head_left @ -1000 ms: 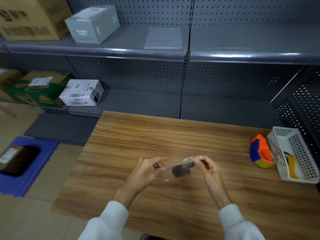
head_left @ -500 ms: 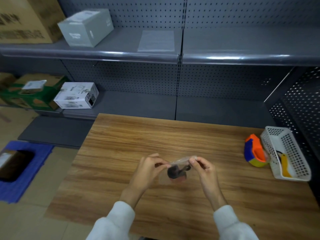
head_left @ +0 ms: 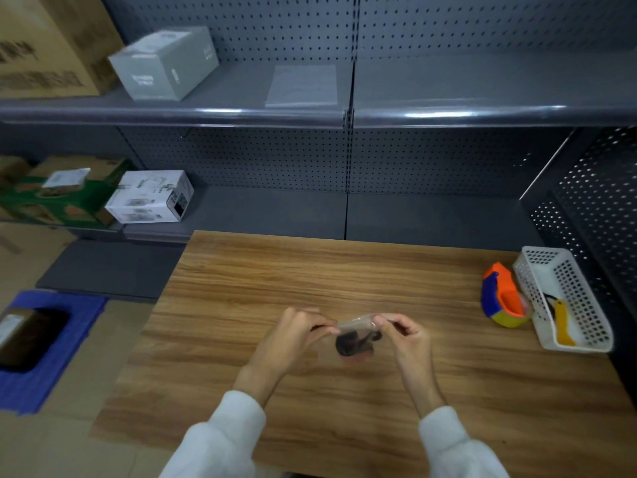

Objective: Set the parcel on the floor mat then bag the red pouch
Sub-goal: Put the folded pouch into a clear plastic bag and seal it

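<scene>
Both hands pinch clear bag's [head_left: 348, 339] top edge above table: left hand [head_left: 296, 334] on left corner, right hand [head_left: 406, 334] on right. Dark pouch [head_left: 351, 345] hangs inside, below the fingers. Parcel [head_left: 24, 331] on blue mat [head_left: 51, 367], far left.

One head-worn camera looks forward and down from close above the worktop [head_left: 344, 270], toward grey shelving [head_left: 448, 112] beyond each hand's grip.

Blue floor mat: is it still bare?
No, a dark parcel with a white label lies on the blue floor mat.
</scene>
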### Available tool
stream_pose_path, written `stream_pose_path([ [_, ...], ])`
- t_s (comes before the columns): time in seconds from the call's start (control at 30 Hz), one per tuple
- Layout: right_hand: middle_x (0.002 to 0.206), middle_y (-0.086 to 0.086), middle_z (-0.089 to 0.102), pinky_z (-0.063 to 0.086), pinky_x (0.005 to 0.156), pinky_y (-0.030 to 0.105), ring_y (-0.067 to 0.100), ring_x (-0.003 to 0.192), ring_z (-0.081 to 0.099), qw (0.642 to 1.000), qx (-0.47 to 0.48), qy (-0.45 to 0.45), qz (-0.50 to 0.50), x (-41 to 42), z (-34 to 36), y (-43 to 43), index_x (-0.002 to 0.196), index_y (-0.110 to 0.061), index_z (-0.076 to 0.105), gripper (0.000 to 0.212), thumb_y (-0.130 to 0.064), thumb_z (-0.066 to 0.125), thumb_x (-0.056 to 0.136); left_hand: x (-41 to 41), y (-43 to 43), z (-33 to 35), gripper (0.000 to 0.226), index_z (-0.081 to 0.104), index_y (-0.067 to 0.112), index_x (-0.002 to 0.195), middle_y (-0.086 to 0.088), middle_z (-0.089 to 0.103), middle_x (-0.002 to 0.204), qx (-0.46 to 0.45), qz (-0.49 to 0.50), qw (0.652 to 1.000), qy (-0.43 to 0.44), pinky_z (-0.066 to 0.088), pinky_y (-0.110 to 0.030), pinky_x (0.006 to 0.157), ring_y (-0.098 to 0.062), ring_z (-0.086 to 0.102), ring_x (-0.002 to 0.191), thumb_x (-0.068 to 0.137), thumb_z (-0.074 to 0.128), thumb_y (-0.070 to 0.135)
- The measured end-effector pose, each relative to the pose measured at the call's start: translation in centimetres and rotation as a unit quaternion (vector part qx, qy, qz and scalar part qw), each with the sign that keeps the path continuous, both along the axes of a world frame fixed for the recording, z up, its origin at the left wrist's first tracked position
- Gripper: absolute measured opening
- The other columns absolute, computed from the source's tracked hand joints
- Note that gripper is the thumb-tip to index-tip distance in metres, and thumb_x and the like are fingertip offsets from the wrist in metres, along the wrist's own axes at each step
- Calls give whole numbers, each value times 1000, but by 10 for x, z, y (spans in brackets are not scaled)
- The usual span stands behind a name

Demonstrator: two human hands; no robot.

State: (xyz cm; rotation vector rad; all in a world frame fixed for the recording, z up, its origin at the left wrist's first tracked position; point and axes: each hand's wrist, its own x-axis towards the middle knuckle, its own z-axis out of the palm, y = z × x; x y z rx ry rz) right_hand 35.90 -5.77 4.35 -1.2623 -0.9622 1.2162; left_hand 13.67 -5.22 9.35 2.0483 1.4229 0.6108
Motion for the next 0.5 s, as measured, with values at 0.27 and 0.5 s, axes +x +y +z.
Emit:
stream_pose_path([
  [0.27,79,2,79,53,68,15,6,71,71,1000,-3,-22,1,3,0,-5,77,-7,79,10,2,80,75,-2,-4,-1,31,79,18,97,3,75,90,22,-44,998,44,50,-23,79,-6,67,85,90,64,44],
  [0.5,80,1,79,54,69,17,7,72,71,999,1,-45,4,10,-2,-9,78,-12,80,12,0,79,78,4,-5,-2,29,77,19,96,5,74,91,46,-60,995,68,49,-22,79,-8,66,87,95,59,41],
])
